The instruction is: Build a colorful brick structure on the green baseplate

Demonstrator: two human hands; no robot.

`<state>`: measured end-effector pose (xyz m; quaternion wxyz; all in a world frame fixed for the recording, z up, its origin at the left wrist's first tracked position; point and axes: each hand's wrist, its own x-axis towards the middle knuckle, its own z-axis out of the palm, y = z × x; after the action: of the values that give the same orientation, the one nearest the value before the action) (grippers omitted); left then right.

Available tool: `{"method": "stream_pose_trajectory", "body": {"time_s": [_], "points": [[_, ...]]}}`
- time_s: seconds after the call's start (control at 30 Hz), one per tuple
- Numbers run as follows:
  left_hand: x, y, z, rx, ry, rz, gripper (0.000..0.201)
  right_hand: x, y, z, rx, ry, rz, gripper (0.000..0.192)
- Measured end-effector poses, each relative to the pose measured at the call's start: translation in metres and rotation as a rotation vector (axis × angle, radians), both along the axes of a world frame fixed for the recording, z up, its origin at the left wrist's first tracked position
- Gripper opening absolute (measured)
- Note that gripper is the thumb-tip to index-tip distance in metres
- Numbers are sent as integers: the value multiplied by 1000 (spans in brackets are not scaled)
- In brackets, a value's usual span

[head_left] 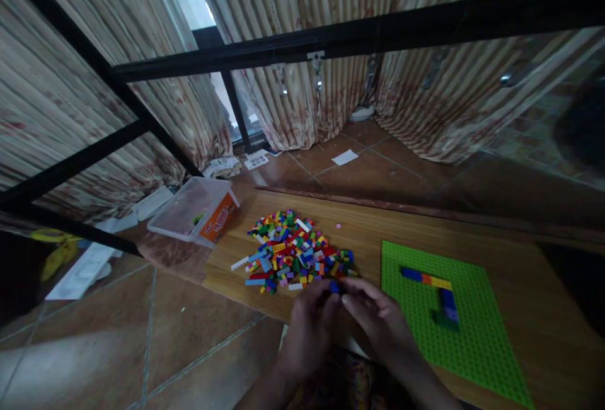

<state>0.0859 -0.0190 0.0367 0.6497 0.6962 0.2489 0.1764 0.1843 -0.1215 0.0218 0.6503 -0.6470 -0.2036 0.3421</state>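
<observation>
Blue brick (335, 286) between two hands' fingers (352, 300)

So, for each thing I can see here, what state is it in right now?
Left hand: pinching a small blue brick together with the right hand.
Right hand: fingertips on the same brick.
Brick pile: loose, spread on the wooden board.
Green baseplate: flat, a few bricks attached.
Plastic box: open, nearly empty.
</observation>
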Motion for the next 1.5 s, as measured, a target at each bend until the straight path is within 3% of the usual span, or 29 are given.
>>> {"method": "stream_pose_trajectory", "body": {"time_s": [0.13,0.4,0.67,0.8,0.93,1.13,1.3,1.5], "points": [[-6,-7,5,13,89,-88,26,2,-7,-5,-87,-130,5,25],[-13,-4,-2,-25,94,-68,26,2,0,-15,-106,-123,0,25],[-32,13,-13,-19,188,89,26,20,33,-24,-215,-762,43,20],[-43,25,-19,59,218,167,26,26,46,-25,-304,-914,64,21],[-49,33,-25,67,186,236,28,23,56,-18,-254,-1012,56,18],[-56,43,-27,125,230,291,25,-1,78,-10,-184,-1096,214,17],[-61,48,-25,275,294,323,21,-13,100,-8,-208,-1193,401,23],[-61,45,-31,491,305,283,22,-9,111,-2,-286,-1271,510,26]]}}
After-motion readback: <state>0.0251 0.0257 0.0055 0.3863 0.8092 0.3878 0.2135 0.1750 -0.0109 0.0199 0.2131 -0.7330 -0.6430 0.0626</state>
